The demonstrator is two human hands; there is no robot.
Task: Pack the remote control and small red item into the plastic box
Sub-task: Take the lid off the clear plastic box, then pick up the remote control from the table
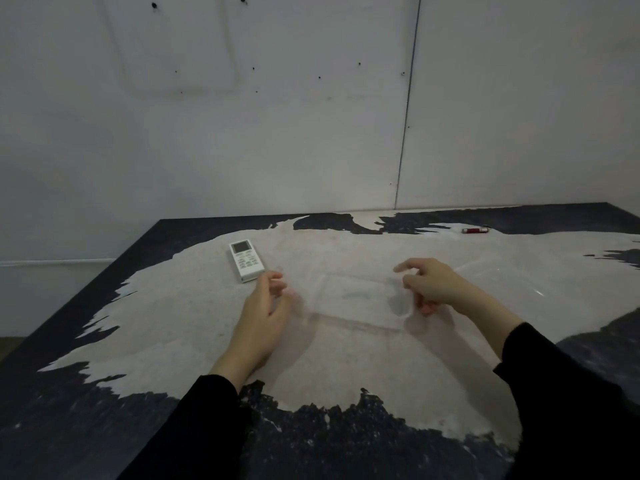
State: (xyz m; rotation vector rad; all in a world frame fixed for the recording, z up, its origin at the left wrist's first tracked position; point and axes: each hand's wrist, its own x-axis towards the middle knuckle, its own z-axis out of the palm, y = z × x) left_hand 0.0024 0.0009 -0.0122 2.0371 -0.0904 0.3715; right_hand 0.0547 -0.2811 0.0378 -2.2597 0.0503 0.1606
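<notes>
A clear plastic box (pixel 356 299) lies on the worn table (pixel 173 323) between my hands, faint and hard to make out. My left hand (pixel 265 306) hovers at its left end with fingers curled and apart. At the box's right end, my right hand (pixel 433 285) curls its fingers against the rim; whether it grips is unclear. A white remote control (pixel 246 260) lies face up just beyond my left hand, apart from it. The small red item (pixel 475 230), a slim lighter-like stick, rests far back right near the wall.
A grey panelled wall (pixel 311 116) rises directly behind the table. The table's left edge (pixel 86 299) runs diagonally, with floor below it. Dark patches of intact surface border the scraped pale middle.
</notes>
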